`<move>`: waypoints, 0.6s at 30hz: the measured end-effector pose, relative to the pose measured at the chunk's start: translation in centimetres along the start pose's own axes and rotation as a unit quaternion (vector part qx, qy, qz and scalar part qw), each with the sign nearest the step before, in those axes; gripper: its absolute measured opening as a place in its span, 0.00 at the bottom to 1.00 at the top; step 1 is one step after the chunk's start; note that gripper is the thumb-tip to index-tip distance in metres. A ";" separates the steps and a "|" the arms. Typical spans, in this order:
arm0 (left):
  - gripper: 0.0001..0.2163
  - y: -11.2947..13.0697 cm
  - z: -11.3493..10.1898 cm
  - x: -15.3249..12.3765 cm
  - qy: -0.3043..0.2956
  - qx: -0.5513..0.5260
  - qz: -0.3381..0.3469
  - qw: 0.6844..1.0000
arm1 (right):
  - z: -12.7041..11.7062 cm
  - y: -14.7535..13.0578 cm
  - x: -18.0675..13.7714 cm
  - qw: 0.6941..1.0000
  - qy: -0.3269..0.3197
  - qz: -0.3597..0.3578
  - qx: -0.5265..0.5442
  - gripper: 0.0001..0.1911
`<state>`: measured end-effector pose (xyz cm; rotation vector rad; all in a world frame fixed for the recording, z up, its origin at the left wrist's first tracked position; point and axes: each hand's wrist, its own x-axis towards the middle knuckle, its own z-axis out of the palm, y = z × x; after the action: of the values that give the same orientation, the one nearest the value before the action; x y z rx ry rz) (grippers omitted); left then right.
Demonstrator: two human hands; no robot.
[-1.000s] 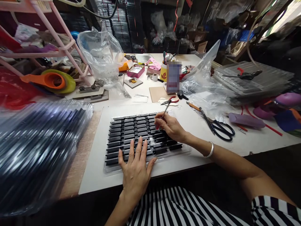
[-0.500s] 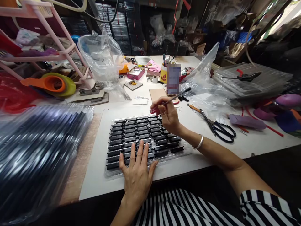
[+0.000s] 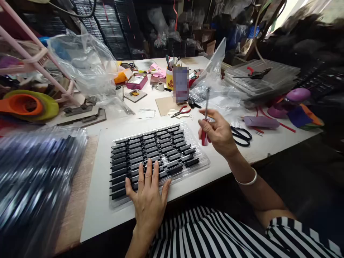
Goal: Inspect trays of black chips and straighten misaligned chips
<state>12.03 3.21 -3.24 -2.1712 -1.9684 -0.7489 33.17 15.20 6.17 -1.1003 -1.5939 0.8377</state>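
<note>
Though slightly aslant, red-handled tool [image 3: 204,139] near-upright, shaft up, tight in right hand [image 3: 218,135]; left hand [image 3: 148,202] spread-fingered on black parts [image 3: 149,145].

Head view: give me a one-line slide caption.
Left hand rests on black parts in a clear plastic tray; right hand holds a red-handled tool upright.
</note>
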 end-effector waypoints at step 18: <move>0.15 -5.8 -5.1 -1.1 0.252 -0.201 -0.186 0.928 | 2.1 4.7 -4.9 0.946 -0.092 0.030 -0.309 0.15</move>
<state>5.01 1.02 -0.67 -1.5238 -2.0726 -1.7023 32.87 12.25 -0.29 -1.5460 -2.0651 0.4889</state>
